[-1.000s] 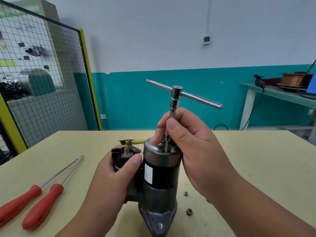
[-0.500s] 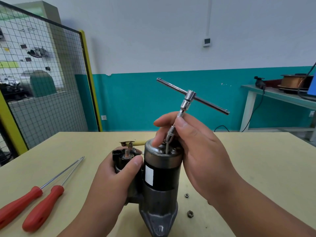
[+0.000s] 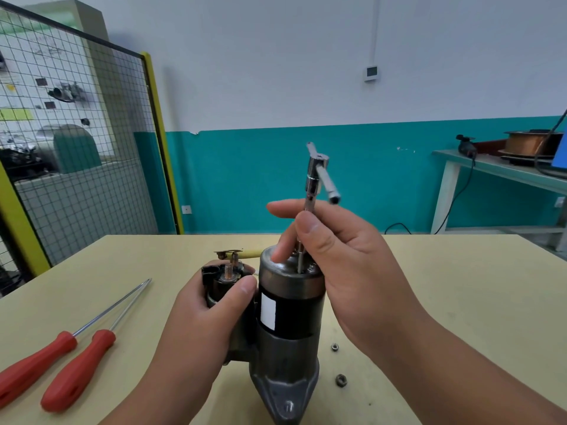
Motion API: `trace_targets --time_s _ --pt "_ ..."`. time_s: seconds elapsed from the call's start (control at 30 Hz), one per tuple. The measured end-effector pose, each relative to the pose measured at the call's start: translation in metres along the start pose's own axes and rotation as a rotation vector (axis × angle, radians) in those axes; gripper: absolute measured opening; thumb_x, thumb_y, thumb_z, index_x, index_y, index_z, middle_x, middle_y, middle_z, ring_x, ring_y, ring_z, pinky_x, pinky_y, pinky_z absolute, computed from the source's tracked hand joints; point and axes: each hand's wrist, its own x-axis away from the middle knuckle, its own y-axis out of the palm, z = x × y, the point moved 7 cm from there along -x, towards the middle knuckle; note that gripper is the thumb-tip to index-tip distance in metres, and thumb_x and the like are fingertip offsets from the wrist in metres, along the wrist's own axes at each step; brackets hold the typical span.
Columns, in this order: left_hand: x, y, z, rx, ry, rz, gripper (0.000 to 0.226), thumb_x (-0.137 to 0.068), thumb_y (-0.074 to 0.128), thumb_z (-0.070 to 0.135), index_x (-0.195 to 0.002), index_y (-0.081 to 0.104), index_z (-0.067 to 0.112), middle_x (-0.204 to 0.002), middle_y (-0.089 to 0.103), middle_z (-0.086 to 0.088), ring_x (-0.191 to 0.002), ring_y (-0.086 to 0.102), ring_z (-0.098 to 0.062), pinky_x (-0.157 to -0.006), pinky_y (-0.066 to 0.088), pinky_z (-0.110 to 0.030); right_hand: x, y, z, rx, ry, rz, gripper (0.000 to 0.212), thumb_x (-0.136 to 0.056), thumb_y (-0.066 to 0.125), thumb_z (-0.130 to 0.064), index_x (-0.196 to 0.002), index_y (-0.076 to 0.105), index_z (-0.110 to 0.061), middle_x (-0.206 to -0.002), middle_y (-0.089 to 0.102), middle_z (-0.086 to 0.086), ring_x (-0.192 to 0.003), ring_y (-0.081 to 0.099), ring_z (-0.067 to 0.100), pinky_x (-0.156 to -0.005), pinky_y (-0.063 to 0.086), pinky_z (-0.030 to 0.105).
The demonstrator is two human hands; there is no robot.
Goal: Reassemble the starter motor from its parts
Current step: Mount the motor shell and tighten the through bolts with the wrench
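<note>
The starter motor [image 3: 287, 317] stands upright on the tan table [image 3: 445, 302], black body with a white label and a grey metal end cap on top. My left hand [image 3: 211, 314] grips the black solenoid [image 3: 222, 279] on its left side, thumb pressed across it. My right hand [image 3: 343, 262] pinches the thin shaft of a chrome T-handle socket wrench [image 3: 317, 176] between thumb and fingers. The wrench stands nearly upright, its tip down on the end cap. Its crossbar points toward the camera.
Two red-handled screwdrivers [image 3: 64, 363] lie at the table's left front. Two small nuts [image 3: 335, 347] [image 3: 340, 380] lie right of the motor's base. A wire-mesh guard with a yellow frame [image 3: 156, 142] stands at the left. A green bench [image 3: 503, 173] with a copper wire spool sits at the right.
The T-handle's crossbar has swung round from lying across the view to pointing at the camera, and the wrench has gone from upright through a tilt back to near upright. My left hand kept its hold.
</note>
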Motion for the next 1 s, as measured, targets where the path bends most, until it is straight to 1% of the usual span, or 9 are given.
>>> trace_targets --time_s 0.13,0.23,0.37,0.47,0.5,0.6,0.7,0.87,1.0 --pt "-0.001 -0.001 0.000 -0.002 -0.005 0.008 0.058 -0.058 0.070 0.073 -0.109 0.077 0.044 -0.100 0.082 0.004 -0.096 0.079 -0.026 -0.072 0.067 -0.061 -0.001 -0.001 0.002 -0.056 0.014 0.012 0.031 -0.096 0.052 -0.051 -0.110 0.074 -0.034 -0.075 0.068 0.000 -0.075 0.064 0.010 -0.076 0.052 0.022" --pt "0.000 0.001 0.001 0.005 0.006 -0.007 0.052 -0.057 0.070 0.070 -0.102 0.079 0.044 -0.095 0.081 0.005 -0.089 0.079 -0.020 -0.057 0.066 -0.042 -0.002 -0.003 0.003 -0.053 0.021 0.031 0.029 -0.096 0.052 -0.053 -0.104 0.072 -0.035 -0.072 0.064 0.001 -0.075 0.060 0.018 -0.081 0.053 0.043" --pt "0.005 0.004 0.009 0.005 0.050 -0.050 0.048 -0.058 0.071 0.065 -0.099 0.078 0.042 -0.090 0.080 0.005 -0.083 0.078 -0.014 -0.052 0.060 -0.028 -0.002 -0.004 -0.002 -0.024 0.019 0.025 0.026 -0.096 0.054 -0.049 -0.100 0.070 -0.028 -0.065 0.057 -0.001 -0.066 0.054 0.014 -0.072 0.051 0.028" --pt "0.008 0.008 0.016 -0.033 0.102 -0.097 0.044 -0.063 0.071 0.064 -0.100 0.076 0.040 -0.092 0.079 0.004 -0.086 0.077 -0.015 -0.058 0.061 -0.027 -0.001 -0.006 -0.013 0.154 -0.058 0.038 0.022 -0.100 0.058 -0.043 -0.096 0.065 -0.023 -0.062 0.051 -0.001 -0.059 0.048 0.015 -0.059 0.045 0.040" --pt "0.009 0.009 0.019 -0.055 0.118 -0.113 0.044 -0.064 0.071 0.064 -0.101 0.076 0.041 -0.093 0.079 0.006 -0.088 0.077 -0.014 -0.062 0.061 -0.029 0.000 -0.007 -0.019 0.262 -0.113 0.047 0.019 -0.102 0.059 -0.041 -0.093 0.064 -0.025 -0.063 0.051 -0.002 -0.058 0.047 0.013 -0.057 0.043 0.041" --pt "0.012 0.012 0.023 -0.093 0.147 -0.122 0.047 -0.063 0.071 0.069 -0.102 0.073 0.043 -0.093 0.078 0.011 -0.090 0.075 -0.011 -0.077 0.061 -0.041 0.005 -0.004 -0.036 0.558 -0.288 0.074 0.015 -0.103 0.056 -0.040 -0.090 0.060 -0.032 -0.071 0.054 -0.007 -0.062 0.051 0.012 -0.054 0.039 0.021" --pt "0.014 0.014 0.024 -0.092 0.133 -0.128 0.047 -0.060 0.070 0.071 -0.100 0.072 0.045 -0.092 0.077 0.011 -0.093 0.075 -0.014 -0.085 0.062 -0.054 0.007 -0.002 -0.041 0.650 -0.313 0.096 0.021 -0.103 0.054 -0.041 -0.091 0.061 -0.026 -0.072 0.054 -0.006 -0.063 0.052 0.013 -0.053 0.036 0.017" --pt "0.014 0.014 0.026 -0.126 0.156 -0.115 0.051 -0.059 0.067 0.074 -0.103 0.069 0.050 -0.096 0.077 0.017 -0.093 0.072 -0.002 -0.081 0.056 -0.038 0.006 -0.008 -0.038 0.600 -0.249 0.179 0.028 -0.101 0.053 -0.047 -0.084 0.057 -0.025 -0.071 0.052 0.000 -0.060 0.048 0.012 -0.052 0.034 0.017" --pt "0.013 0.012 0.024 -0.117 0.156 -0.085 0.047 -0.059 0.067 0.072 -0.102 0.070 0.054 -0.094 0.077 0.019 -0.090 0.072 0.000 -0.078 0.055 -0.037 0.005 -0.012 -0.025 0.290 -0.112 0.163 0.030 -0.101 0.052 -0.048 -0.085 0.059 -0.024 -0.061 0.048 0.002 -0.053 0.043 0.009 -0.051 0.039 0.023"
